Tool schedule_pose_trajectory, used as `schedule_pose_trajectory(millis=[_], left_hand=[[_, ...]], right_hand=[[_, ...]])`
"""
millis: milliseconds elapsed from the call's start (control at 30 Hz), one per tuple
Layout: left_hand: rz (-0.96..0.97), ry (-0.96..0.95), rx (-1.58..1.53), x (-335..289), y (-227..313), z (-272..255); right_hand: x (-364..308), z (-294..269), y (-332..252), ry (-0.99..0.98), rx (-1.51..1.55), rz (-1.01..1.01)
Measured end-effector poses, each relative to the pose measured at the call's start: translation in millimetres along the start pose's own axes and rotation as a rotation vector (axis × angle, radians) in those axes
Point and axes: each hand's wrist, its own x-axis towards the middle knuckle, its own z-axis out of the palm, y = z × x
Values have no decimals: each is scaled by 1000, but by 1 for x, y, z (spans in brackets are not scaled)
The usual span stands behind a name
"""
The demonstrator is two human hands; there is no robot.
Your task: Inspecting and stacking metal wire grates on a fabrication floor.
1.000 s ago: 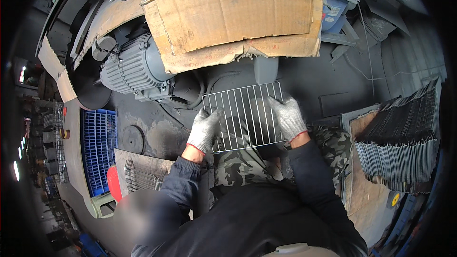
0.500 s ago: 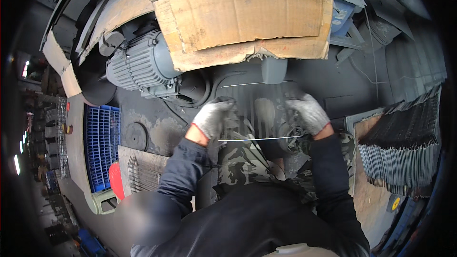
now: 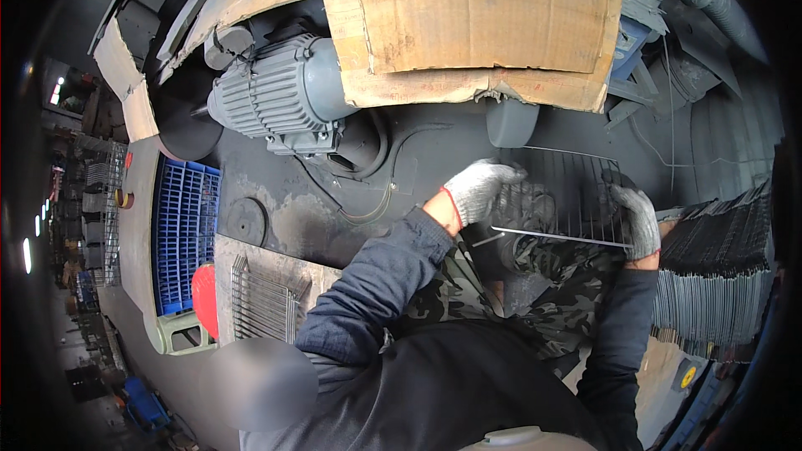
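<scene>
The person's two gloved hands hold a wire rack [image 3: 568, 197] between them, above the lap and to the right of the body's middle. The left hand [image 3: 481, 190] grips the rack's left end; its fingertips are hard to make out against the wires. The right hand [image 3: 638, 221] grasps the right end, thumb toward the wires. The rack's near edge catches the light over the camouflage trousers [image 3: 576, 280]. Just beyond the right hand stands a dense stack of racks [image 3: 714, 305]. On the left, more wire pieces [image 3: 261, 299] lie on a board [image 3: 322, 274], near a blue crate [image 3: 189, 230]. Ahead are a grey motor [image 3: 276, 98] and cardboard [image 3: 476, 12].
</scene>
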Motion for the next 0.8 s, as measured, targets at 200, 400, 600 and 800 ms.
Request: schedule_pose_trajectory(millis=[200, 400, 600, 800], left_hand=[[21, 302, -290, -92, 8, -89], [250, 556, -102, -226, 6, -85], [472, 529, -84, -247, -47, -56], [604, 598, 288, -230, -74, -32]], right_hand=[[11, 166, -17, -256, -143, 164], [-22, 258, 0, -469, 94, 268], [-66, 244, -30, -555, -159, -79], [-100, 210, -60, -423, -174, -105]])
